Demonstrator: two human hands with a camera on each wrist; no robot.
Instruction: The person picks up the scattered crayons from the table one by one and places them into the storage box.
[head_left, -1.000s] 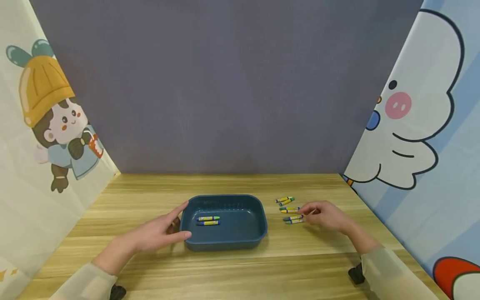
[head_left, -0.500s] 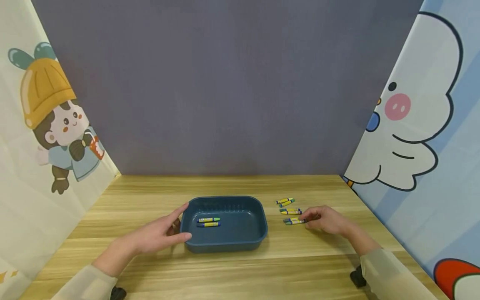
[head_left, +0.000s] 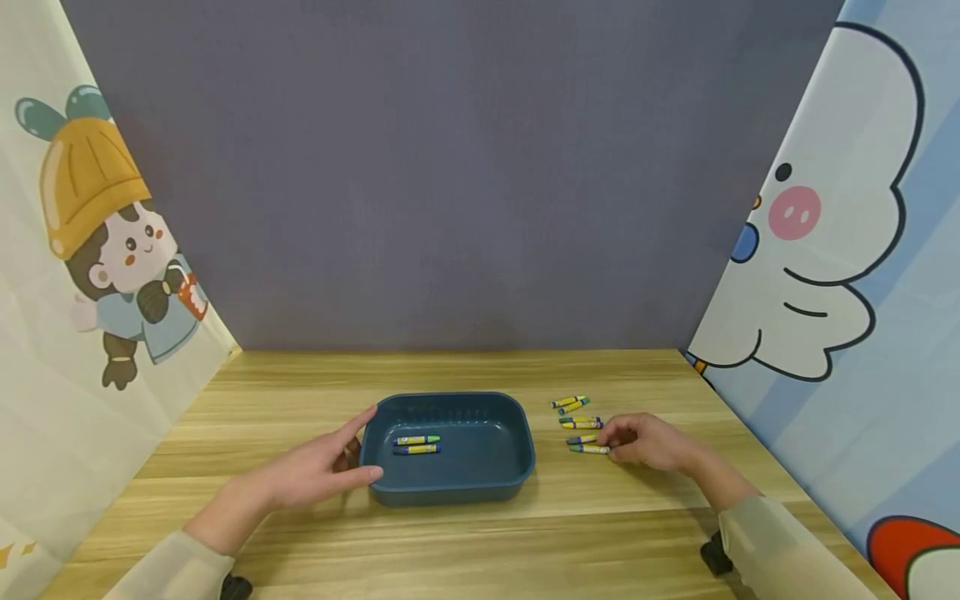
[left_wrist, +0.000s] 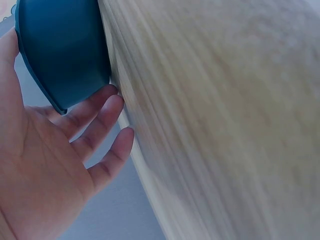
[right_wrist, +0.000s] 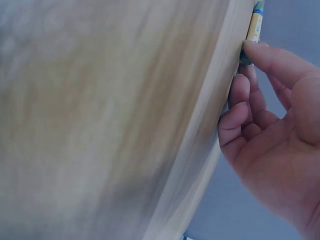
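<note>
On the wooden table [head_left: 480,550], right of the blue tray [head_left: 480,460], my right hand [head_left: 648,442] pinches a green-tipped crayon [head_left: 588,449], its yellow label [head_left: 594,449] too small to read; my left hand [head_left: 318,468], fingers loosely spread, touches the tray's rim [head_left: 450,485].

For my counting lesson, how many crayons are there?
8: two crayons in the blue tray; right of it, three pairs on the table, the nearest at the right hand, which might hide more.
</note>
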